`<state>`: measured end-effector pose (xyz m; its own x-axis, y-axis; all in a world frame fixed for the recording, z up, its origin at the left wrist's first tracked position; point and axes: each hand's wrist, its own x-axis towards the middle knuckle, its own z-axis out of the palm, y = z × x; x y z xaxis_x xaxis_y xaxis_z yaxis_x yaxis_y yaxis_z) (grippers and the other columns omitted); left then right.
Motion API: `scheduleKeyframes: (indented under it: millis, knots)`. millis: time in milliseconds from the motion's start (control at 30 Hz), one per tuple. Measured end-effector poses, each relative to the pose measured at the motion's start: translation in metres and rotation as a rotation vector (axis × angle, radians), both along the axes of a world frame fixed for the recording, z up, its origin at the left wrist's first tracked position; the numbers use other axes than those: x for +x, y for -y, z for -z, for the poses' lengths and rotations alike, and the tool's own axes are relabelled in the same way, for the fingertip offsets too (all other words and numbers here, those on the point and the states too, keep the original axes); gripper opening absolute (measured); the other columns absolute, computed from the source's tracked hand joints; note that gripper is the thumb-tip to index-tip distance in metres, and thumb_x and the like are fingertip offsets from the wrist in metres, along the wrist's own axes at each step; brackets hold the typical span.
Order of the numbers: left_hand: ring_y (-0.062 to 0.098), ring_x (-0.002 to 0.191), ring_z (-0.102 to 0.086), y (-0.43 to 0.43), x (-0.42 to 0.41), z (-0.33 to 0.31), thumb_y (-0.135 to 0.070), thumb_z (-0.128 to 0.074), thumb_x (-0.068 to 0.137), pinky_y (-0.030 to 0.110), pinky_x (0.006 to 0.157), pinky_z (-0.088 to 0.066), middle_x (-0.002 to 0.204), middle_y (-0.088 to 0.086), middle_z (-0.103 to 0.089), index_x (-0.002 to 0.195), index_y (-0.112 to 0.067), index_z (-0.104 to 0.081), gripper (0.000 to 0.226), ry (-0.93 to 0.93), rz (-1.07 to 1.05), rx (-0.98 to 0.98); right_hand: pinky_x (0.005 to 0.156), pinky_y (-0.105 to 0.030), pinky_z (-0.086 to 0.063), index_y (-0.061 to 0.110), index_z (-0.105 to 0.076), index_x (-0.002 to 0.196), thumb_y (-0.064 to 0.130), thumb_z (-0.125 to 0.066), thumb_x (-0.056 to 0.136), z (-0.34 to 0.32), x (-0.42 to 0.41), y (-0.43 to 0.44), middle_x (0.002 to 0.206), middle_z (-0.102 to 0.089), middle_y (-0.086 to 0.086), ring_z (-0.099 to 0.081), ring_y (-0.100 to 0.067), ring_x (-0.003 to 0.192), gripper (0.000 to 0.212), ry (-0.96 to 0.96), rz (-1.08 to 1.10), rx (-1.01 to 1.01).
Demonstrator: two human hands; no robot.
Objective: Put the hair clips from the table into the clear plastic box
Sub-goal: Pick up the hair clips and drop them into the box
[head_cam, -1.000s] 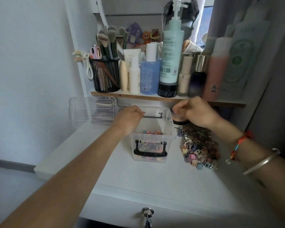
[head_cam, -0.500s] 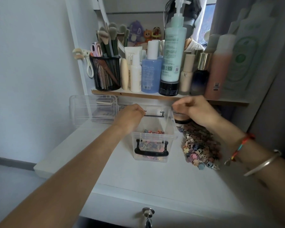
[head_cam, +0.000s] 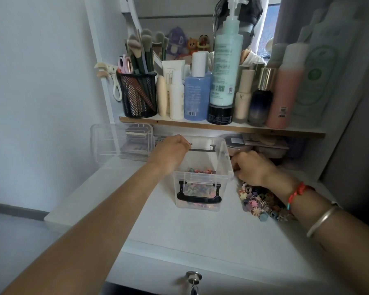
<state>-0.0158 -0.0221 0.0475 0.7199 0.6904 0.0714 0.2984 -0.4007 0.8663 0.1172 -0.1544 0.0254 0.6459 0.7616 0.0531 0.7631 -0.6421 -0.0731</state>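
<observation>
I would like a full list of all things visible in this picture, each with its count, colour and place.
clear plastic box: one, clear with black handles, middle of table, some clips inside
hair clips: one pile, mixed colours, on table right of the box
table: one, white
second clear box: one, clear, back left of table
mesh cup: one, black, left end of shelf, holds brushes
blue bottle: one, shelf middle
pump bottle: one, pale green, shelf
pink bottle: one, shelf right
drawer knob: one, silver, bottom front
left hand: at the box's left rim
right hand: on the pile, fingers curled
</observation>
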Motion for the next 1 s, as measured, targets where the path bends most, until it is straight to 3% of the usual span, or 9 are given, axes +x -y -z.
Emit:
scheduleKeyframes:
  millis: [100, 167, 233, 300, 400, 533, 633, 767, 1000]
  knots:
    - [0.021, 0.093, -0.050, 0.000, 0.000, 0.000, -0.013, -0.042, 0.092, 0.039, 0.097, -0.045, 0.095, 0.002, -0.056, 0.067, -0.024, -0.052, 0.029, -0.007, 0.000, -0.007, 0.092, -0.036, -0.051, 0.019, -0.072, 0.095, 0.007, -0.051, 0.082, -0.001, 0.001, 0.000, 0.111, -0.068, -0.007, -0.062, -0.028, 0.103, 0.027, -0.065, 0.000, 0.116]
    - [0.021, 0.094, -0.050, 0.002, -0.001, -0.001, -0.013, -0.041, 0.092, 0.039, 0.098, -0.044, 0.100, 0.003, -0.055, 0.073, -0.021, -0.054, 0.024, -0.012, 0.000, -0.009, 0.094, -0.028, -0.048, 0.014, -0.072, 0.096, 0.005, -0.055, 0.084, -0.011, 0.001, 0.001, 0.103, -0.070, -0.004, -0.063, -0.020, 0.099, 0.023, -0.167, 0.021, 0.422]
    - [0.021, 0.095, -0.050, 0.002, -0.001, -0.002, -0.013, -0.041, 0.091, 0.039, 0.098, -0.044, 0.101, 0.003, -0.055, 0.076, -0.020, -0.054, 0.022, -0.013, 0.003, -0.012, 0.083, -0.019, -0.048, 0.009, -0.072, 0.093, 0.003, -0.060, 0.084, -0.028, -0.002, 0.002, 0.087, -0.069, -0.001, -0.061, -0.011, 0.086, 0.016, -0.354, -0.014, 0.746]
    - [0.021, 0.094, -0.050, 0.002, -0.002, -0.002, -0.012, -0.041, 0.091, 0.039, 0.098, -0.044, 0.100, 0.002, -0.055, 0.072, -0.021, -0.054, 0.024, -0.016, 0.002, -0.013, 0.066, -0.007, -0.047, 0.012, -0.072, 0.084, 0.006, -0.065, 0.082, -0.042, -0.006, 0.004, 0.066, -0.068, 0.009, -0.059, 0.000, 0.067, 0.009, -0.579, -0.107, 0.846]
    - [0.021, 0.093, -0.049, 0.003, -0.001, -0.002, -0.013, -0.041, 0.091, 0.036, 0.094, -0.044, 0.099, 0.001, -0.054, 0.078, -0.019, -0.055, 0.020, -0.021, 0.004, -0.007, 0.070, -0.017, -0.048, 0.011, -0.072, 0.076, 0.014, -0.066, 0.082, -0.043, -0.003, 0.008, 0.060, -0.068, 0.014, -0.058, 0.004, 0.058, 0.009, -0.571, -0.128, 0.782]
    - [0.020, 0.090, -0.048, 0.004, -0.001, -0.002, -0.014, -0.040, 0.093, 0.026, 0.079, -0.035, 0.098, -0.001, -0.052, 0.087, -0.017, -0.055, 0.016, -0.019, 0.023, 0.005, 0.081, -0.027, -0.046, 0.012, -0.075, 0.082, 0.016, -0.057, 0.089, -0.018, 0.009, 0.011, 0.100, -0.073, -0.010, -0.065, -0.018, 0.091, 0.020, -0.206, -0.039, 0.390]
    - [0.020, 0.088, -0.048, 0.004, 0.000, -0.003, -0.015, -0.040, 0.093, 0.025, 0.077, -0.033, 0.098, -0.003, -0.052, 0.080, -0.019, -0.055, 0.020, -0.019, 0.032, 0.013, 0.087, -0.037, -0.051, 0.020, -0.064, 0.059, 0.012, -0.049, 0.083, 0.001, 0.014, 0.009, 0.095, -0.071, -0.012, -0.064, -0.032, 0.095, 0.030, -0.092, -0.013, 0.159]
    - [0.019, 0.086, -0.049, 0.004, 0.001, -0.002, -0.015, -0.040, 0.093, 0.026, 0.070, -0.034, 0.093, -0.006, -0.051, 0.067, -0.026, -0.050, 0.030, -0.015, 0.027, 0.010, 0.091, -0.039, -0.051, 0.013, -0.073, 0.083, 0.011, -0.049, 0.083, 0.006, 0.017, 0.004, 0.103, -0.071, -0.012, -0.064, -0.032, 0.099, 0.024, -0.058, 0.000, 0.169]
    - [0.018, 0.090, -0.048, 0.004, 0.000, -0.002, -0.015, -0.041, 0.093, 0.028, 0.080, -0.038, 0.093, -0.006, -0.051, 0.070, -0.024, -0.052, 0.027, -0.013, 0.021, 0.004, 0.087, -0.036, -0.053, 0.016, -0.075, 0.092, 0.012, -0.058, 0.082, 0.002, 0.012, 0.003, 0.102, -0.073, -0.006, -0.065, -0.023, 0.095, 0.020, -0.135, -0.041, 0.124]
